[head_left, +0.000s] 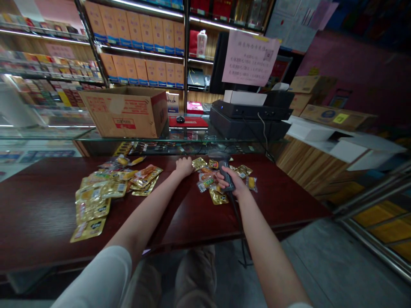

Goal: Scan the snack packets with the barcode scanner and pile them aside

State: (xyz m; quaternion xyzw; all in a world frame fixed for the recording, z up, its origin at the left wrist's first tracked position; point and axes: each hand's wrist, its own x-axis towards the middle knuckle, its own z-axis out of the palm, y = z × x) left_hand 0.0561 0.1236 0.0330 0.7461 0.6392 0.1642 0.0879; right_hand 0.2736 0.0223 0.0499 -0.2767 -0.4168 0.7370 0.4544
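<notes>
One barcode scanner [227,175], two heaps of gold snack packets [93,201], one cardboard carton [123,113], one mouse [180,119]

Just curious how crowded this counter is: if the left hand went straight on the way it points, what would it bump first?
The left hand would likely meet the glass display case first, though a gold packet lies just right of that line and depth is hard to judge.

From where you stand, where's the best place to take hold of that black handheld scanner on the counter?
Take the handheld barcode scanner by its narrow handle, coming from the near side and slightly above, as the right hand holds it now. The slim handle suits a wrapped hand, and the cord trails from its lower end, so a hold above that stays clear of it.
</notes>
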